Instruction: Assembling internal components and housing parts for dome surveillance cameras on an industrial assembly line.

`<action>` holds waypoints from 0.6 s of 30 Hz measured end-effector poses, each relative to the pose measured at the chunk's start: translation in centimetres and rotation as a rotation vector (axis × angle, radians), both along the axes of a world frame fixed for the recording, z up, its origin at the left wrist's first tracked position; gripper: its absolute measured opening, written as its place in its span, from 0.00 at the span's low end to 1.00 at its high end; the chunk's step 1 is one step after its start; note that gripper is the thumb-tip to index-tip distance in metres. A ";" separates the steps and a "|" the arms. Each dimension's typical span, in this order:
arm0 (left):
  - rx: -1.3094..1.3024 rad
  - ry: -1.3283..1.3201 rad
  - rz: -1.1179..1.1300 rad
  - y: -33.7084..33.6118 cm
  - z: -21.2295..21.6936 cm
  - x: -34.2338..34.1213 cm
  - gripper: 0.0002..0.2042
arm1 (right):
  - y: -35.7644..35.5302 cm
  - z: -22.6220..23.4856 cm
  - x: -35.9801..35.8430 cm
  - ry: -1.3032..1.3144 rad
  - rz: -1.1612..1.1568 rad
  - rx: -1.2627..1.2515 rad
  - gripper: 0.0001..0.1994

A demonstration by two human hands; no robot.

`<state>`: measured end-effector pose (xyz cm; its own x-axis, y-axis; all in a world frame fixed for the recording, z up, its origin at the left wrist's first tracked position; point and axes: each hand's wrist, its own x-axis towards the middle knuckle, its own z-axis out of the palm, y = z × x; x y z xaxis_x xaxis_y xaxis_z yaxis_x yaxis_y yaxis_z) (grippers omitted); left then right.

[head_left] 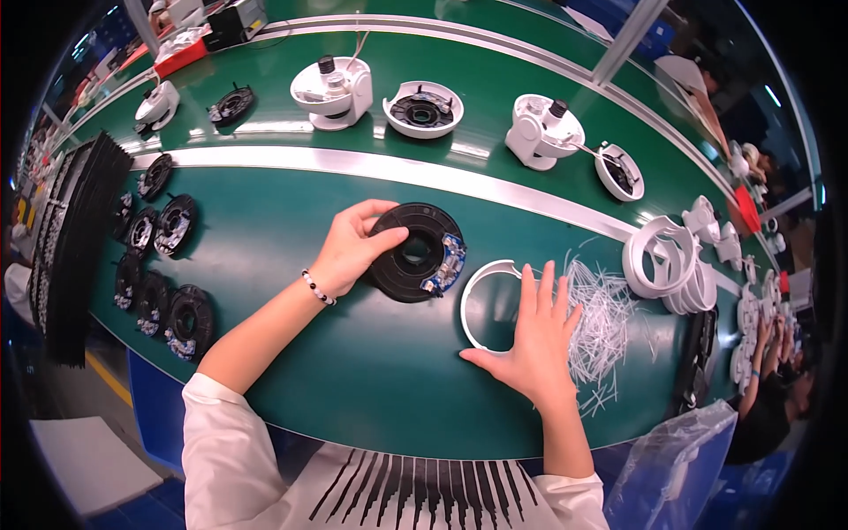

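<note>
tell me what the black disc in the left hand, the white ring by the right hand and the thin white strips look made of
Black disc: probably moulded plastic, satin, from its even colour and soft sheen.
White ring: likely plastic too, smooth, with a clean thin rim.
Thin white strips: perhaps plastic or paper; they're slender and pale, too fine to tell.

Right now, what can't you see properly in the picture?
All in the head view:
Left hand: some fingertips, hidden behind the black disc.
White ring: its right side, covered by the right hand.
Blue circuit board: its tiny parts, too small to name.
White strips: too tangled to count.
</note>
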<state>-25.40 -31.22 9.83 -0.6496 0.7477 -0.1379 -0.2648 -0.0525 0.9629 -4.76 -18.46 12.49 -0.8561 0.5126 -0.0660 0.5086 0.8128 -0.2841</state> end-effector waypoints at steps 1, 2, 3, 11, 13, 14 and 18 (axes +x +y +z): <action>0.007 -0.002 -0.008 0.2 -0.1 -0.2 0.15 | 0.0 -0.4 0.0 0.002 0.000 0.002 0.54; 0.014 0.005 0.000 0.4 -0.3 -0.3 0.14 | 0.0 -0.6 0.0 0.000 -0.006 0.008 0.54; 0.021 0.012 0.011 0.4 -0.4 -0.5 0.14 | 0.1 -0.7 0.0 0.036 -0.002 -0.017 0.54; 0.113 -0.018 0.009 1.4 -1.9 0.5 0.11 | 0.8 -1.9 -0.5 0.714 -0.059 -0.221 0.54; 0.133 -0.080 -0.020 2.2 -2.2 1.4 0.10 | -0.6 -2.0 -1.5 0.740 0.063 -0.226 0.54; 0.107 -0.099 -0.024 2.7 -2.4 1.9 0.10 | -1.2 -2.6 -2.2 0.769 0.107 -0.244 0.54; 0.237 -0.498 -0.181 3.4 -2.8 2.7 0.11 | -2.6 -3.1 -3.5 0.787 0.139 -0.142 0.52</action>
<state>-22.65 -27.82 7.05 -0.4085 0.8884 -0.2094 -0.7078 -0.1635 0.6872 -8.22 -21.10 9.35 -0.7339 0.4301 0.5258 0.0139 0.7834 -0.6214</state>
